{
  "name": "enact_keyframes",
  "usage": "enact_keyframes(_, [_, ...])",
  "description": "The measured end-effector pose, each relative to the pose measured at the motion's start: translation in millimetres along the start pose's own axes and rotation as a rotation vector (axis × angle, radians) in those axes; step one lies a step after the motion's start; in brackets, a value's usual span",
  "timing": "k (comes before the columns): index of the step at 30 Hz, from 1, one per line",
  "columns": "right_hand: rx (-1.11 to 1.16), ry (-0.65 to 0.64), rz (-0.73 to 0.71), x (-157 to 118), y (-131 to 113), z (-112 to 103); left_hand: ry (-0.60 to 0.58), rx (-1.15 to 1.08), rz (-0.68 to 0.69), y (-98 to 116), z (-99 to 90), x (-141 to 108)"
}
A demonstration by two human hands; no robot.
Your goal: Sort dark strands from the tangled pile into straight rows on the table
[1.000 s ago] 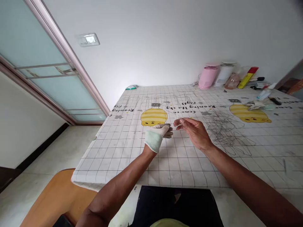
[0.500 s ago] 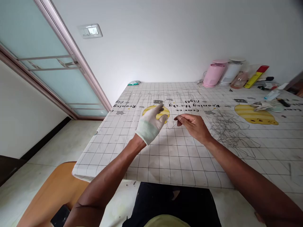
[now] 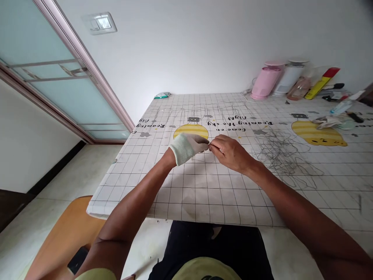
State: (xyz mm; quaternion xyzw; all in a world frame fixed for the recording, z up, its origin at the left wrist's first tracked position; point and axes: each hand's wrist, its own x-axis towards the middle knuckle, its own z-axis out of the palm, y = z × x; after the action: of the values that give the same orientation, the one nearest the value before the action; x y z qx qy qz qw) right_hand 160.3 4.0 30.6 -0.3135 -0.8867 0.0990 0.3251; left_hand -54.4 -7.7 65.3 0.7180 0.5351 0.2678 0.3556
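Note:
My left hand [image 3: 190,146], in a white knitted glove with a pale green cuff, is closed in a pinch over the table. Bare and also pinched, my right hand [image 3: 229,151] meets it fingertip to fingertip. A thin dark thread runs between the fingers; most of it is hidden by the hands. To the right of my right hand lies a loose tangle of thin dark threads [image 3: 284,155]. Further single strands [image 3: 204,109] are laid out along the far side of the checked tablecloth [image 3: 192,194].
At the back right stand a pink cylindrical device [image 3: 265,83], a white one [image 3: 288,79], a pinkish bottle [image 3: 298,88] and a yellow-and-red box [image 3: 322,83]. A crumpled glove [image 3: 329,121] lies in front of them. A green-and-white packet [image 3: 162,95] sits at the far left corner. An orange-brown chair [image 3: 62,237] is at lower left.
My hands have come together. The left fingers, spread before, have closed in a pinch at the right fingertips. The view has shifted slightly.

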Motion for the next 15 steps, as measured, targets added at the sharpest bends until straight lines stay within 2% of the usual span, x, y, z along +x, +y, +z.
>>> enact_keyframes(2, [0.026, 0.017, 0.059, -0.4, -2.1, 3.7, -0.034, -0.009, -0.001, -3.0, 5.0, 4.1])
enact_keyframes(6, [0.241, 0.080, 0.288, -5.5, -5.0, 13.2, 0.066, -0.090, -0.038, -8.6, 12.8, 3.6])
enact_keyframes(9, [0.330, 0.132, 0.365, -8.3, -5.9, 21.1, 0.121, -0.139, -0.121, -9.1, 19.9, 1.2])
enact_keyframes(11, [0.263, 0.172, 0.356, -8.3, -5.7, 25.5, 0.140, -0.158, -0.162, -7.2, 24.7, 0.0])
enact_keyframes(15, [-0.010, 0.226, 0.268, -6.7, -2.7, 32.7, 0.164, -0.107, -0.175, -2.9, 32.0, -1.6])
